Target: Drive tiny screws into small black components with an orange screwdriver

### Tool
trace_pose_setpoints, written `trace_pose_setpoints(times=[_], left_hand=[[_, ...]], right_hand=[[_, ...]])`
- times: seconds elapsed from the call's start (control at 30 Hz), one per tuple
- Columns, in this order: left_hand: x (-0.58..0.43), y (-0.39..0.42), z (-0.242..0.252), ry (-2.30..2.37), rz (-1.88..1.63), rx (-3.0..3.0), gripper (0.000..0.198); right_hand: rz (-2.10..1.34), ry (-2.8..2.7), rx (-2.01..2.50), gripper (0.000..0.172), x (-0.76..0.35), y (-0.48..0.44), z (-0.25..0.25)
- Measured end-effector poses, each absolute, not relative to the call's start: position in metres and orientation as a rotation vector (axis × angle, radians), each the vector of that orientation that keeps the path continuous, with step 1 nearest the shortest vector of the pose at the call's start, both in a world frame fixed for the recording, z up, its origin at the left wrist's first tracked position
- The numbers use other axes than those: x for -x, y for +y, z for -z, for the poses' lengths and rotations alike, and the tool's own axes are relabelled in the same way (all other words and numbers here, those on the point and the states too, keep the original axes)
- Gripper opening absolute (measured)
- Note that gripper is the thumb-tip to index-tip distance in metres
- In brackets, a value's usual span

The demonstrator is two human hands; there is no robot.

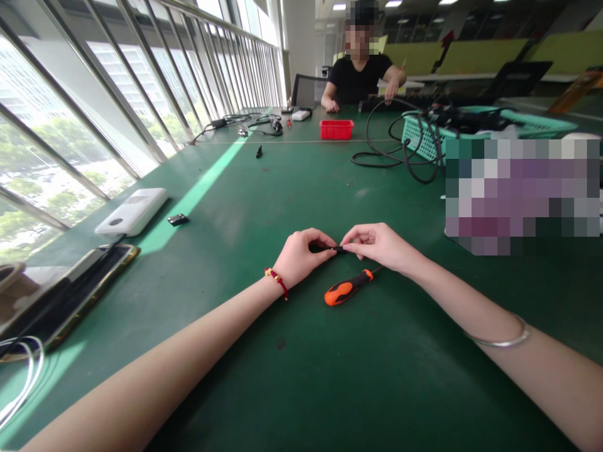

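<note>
Over the middle of the green table [264, 351], my left hand [304, 254] and my right hand [377, 242] meet fingertip to fingertip. Between them is a small black part [339, 249], pinched from both sides; it is too small and too covered by fingers to name its kind. Just below my right hand lies a screwdriver [348, 288] with an orange and black handle. Its thin shaft points up to the right and passes under the right wrist.
Left are a white device [134, 211], a small black block [178, 220] and a phone [94, 289] with cables. A red bin [336, 130] stands farther back. At right, a turquoise basket [419, 139] holds black cables. A person [360, 78] sits across the table.
</note>
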State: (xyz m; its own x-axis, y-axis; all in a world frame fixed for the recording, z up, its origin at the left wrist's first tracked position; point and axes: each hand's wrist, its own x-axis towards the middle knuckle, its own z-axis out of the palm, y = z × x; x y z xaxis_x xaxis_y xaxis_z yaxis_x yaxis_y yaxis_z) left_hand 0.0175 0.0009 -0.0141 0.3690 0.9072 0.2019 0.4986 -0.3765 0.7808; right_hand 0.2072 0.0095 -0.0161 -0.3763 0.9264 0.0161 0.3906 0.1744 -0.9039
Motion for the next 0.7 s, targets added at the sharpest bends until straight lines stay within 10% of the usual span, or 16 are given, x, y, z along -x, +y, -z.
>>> trace_pose_setpoints(times=[0.7], left_hand=[[-0.0179,0.0009,0.0138,1.227,-0.866,-1.993,0.014]], right_hand=[[-1.115,-1.935,1.297,0.024,-0.2064,0.0055,0.0131]])
